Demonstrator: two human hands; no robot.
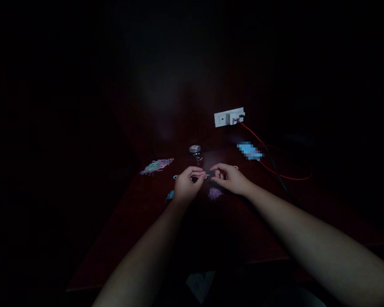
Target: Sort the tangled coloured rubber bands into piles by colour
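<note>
Over the dark red table, my left hand [189,183] is closed in a pinch on a small pale pinkish elastic band [206,175], partly hidden by the fingertips. To its right, my right hand [228,179] has thumb and forefinger apart, with nothing visible between them. Below the hands lies a bunch of purple elastic bands [215,194]. A bunch of blue elastic bands [170,195] is partly covered by my left hand. One loose light-blue band [175,177] shows beside my left wrist, and an orange band [236,167] peeks out behind my right hand.
A mixed-colour heap of elastic bands [156,166] lies at the left. Behind my hands stands a small clear lidded jar [196,152]. On the wall, a socket plate [222,119] holds a plug with a red cable [252,133] running past a blurred blue-lit object [249,150].
</note>
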